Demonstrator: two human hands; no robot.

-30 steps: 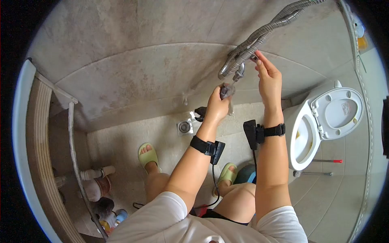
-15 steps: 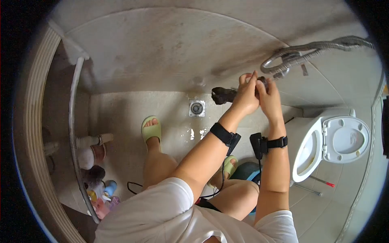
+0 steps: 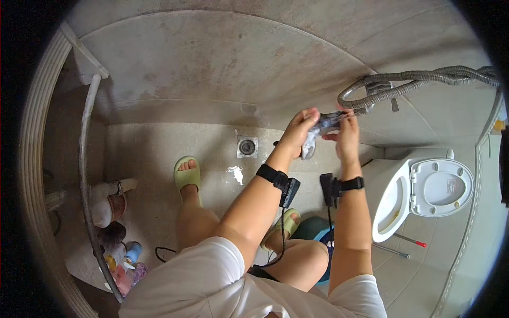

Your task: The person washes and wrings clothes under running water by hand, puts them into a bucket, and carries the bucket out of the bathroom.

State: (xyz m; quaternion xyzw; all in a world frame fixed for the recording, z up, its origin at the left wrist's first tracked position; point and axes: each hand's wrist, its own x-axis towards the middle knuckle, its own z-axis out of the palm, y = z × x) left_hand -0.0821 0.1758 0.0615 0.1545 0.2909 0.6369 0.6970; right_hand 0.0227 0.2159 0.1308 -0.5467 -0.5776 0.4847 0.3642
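Both my hands are raised before the wall, close under the tap, with a wet grey-and-black cloth, apparently a sock (image 3: 329,122), stretched between them. My left hand (image 3: 299,130) is closed on its left part, where a pale grey end (image 3: 308,147) hangs below the fingers. At the other end, my right hand (image 3: 347,137) pinches the dark part, its fingers slightly blurred. The metal tap (image 3: 365,109) is just above my right hand and partly hidden.
A coiled metal shower hose (image 3: 408,79) runs along the wall. A floor drain (image 3: 247,147) lies ahead, with wet floor nearby. The white toilet (image 3: 392,212) stands at right, a blue-green basin (image 3: 310,229) by my leg, bottles (image 3: 132,252) at left.
The cloth was mostly dark and bunched, with an end sticking out left; now a pale grey side shows and it is spread between my hands. My hands have moved apart, the left one leftward.
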